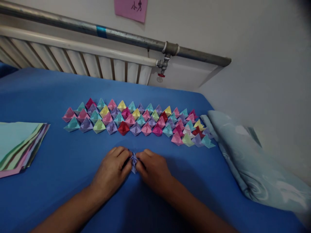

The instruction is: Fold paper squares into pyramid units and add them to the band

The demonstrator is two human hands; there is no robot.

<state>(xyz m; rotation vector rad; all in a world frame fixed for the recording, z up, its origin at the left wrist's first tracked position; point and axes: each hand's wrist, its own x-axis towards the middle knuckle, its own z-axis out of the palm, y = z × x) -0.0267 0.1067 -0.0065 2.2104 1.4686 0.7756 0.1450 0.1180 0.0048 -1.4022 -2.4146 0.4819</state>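
Observation:
A small folded piece of purple paper [133, 163] is pinched between my two hands, low in the middle of the view. My left hand [113, 171] grips its left side with thumb and fingers. On its right side, my right hand [153, 170] holds it in the same way. The fingers cover both side edges of the paper. Beyond the hands, several rows of folded paper boats [123, 128] in many colours stand close together on the blue surface [73, 155].
A stack of coloured paper sheets [19, 139] lies at the left. At the right rests a folded pale green blanket [255, 165]. Behind the surface are a white radiator [107, 67], a metal pipe [131, 38] and a red-handled valve [161, 75]. A pink note [131, 9] hangs above.

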